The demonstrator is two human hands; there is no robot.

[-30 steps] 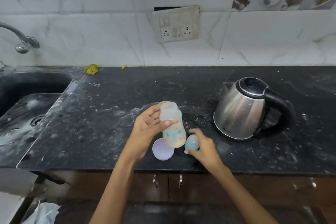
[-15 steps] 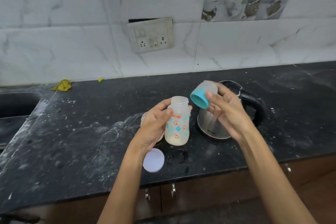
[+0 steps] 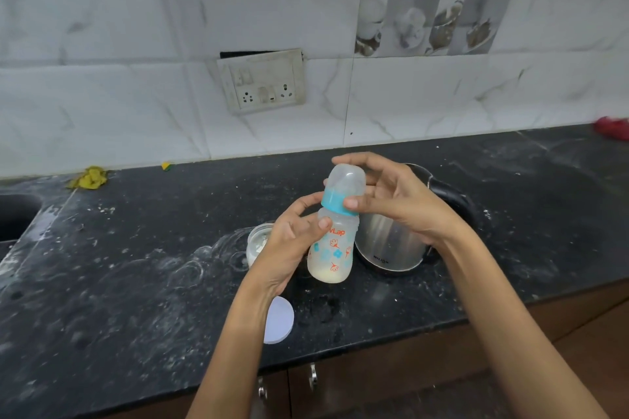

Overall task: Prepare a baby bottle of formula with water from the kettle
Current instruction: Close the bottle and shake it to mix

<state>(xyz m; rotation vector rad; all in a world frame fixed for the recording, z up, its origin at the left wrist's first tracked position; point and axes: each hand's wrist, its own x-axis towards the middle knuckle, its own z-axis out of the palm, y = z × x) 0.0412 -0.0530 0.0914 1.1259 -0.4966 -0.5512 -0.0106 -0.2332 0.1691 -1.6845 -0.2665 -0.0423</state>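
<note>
My left hand (image 3: 293, 241) grips the baby bottle (image 3: 335, 253) around its body and holds it upright above the black counter (image 3: 136, 275). The bottle is translucent with orange and blue prints and holds pale milky liquid at the bottom. Its blue-ringed cap with a clear dome (image 3: 343, 192) sits on the bottle's neck, with my right hand (image 3: 391, 197) closed around it. The steel kettle (image 3: 391, 241) stands right behind the bottle, largely hidden by my right hand.
A small white jar of powder (image 3: 258, 243) stands open behind my left hand, and its round white lid (image 3: 279, 319) lies near the counter's front edge. The sink (image 3: 17, 214) is at far left. A wall socket (image 3: 262, 82) sits above. A red object (image 3: 612, 127) lies far right.
My right hand picked the cap up from the counter, carried it up and set it on the bottle's neck. My left hand lifted the bottle. The view shifted right.
</note>
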